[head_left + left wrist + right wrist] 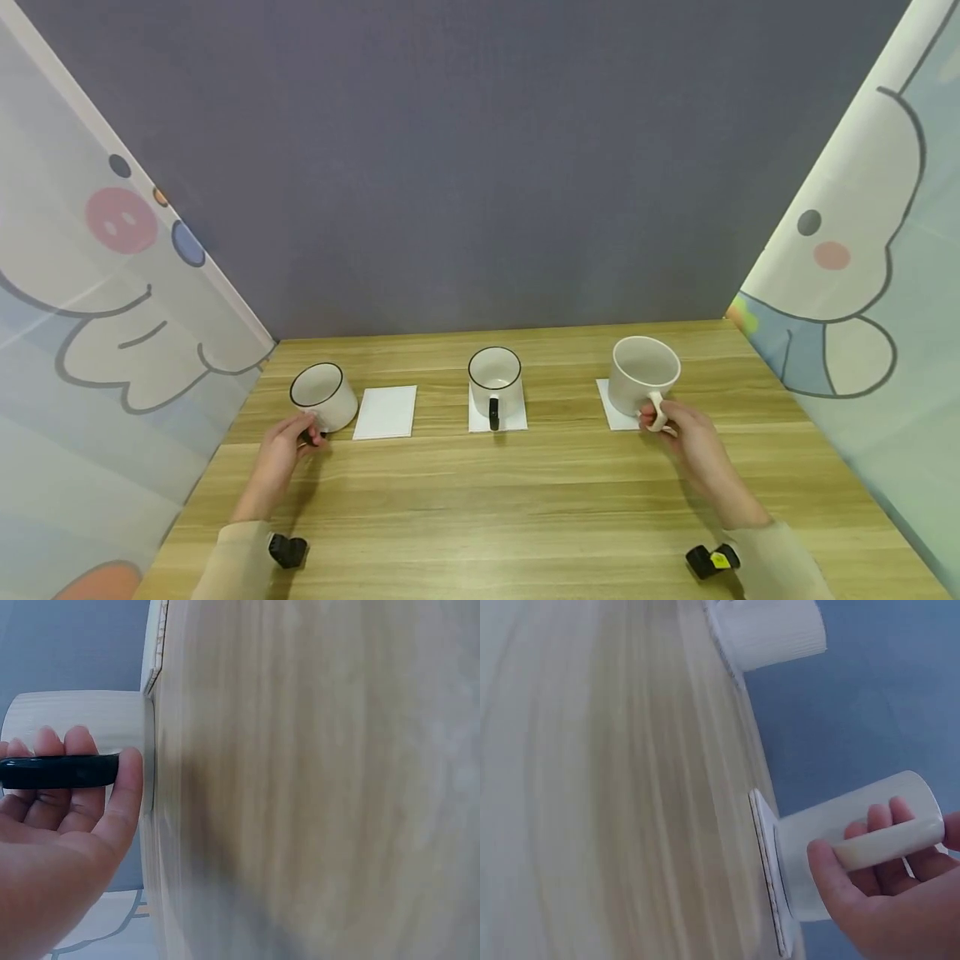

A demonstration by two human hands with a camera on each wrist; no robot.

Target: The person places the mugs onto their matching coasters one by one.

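At the left of the table, my left hand grips the black handle of a white mug with a black rim. This mug stands beside a white square coaster. On the right, my right hand holds the white handle of a plain white mug. That mug is upright over a second white coaster; whether its base touches cannot be told. Between the hands, another black-rimmed mug sits on a third coaster, its black handle toward me.
The wooden table runs back to a grey-blue panel. Curtains printed with cartoon animals hang along the left and right sides. A black device is strapped at each wrist.
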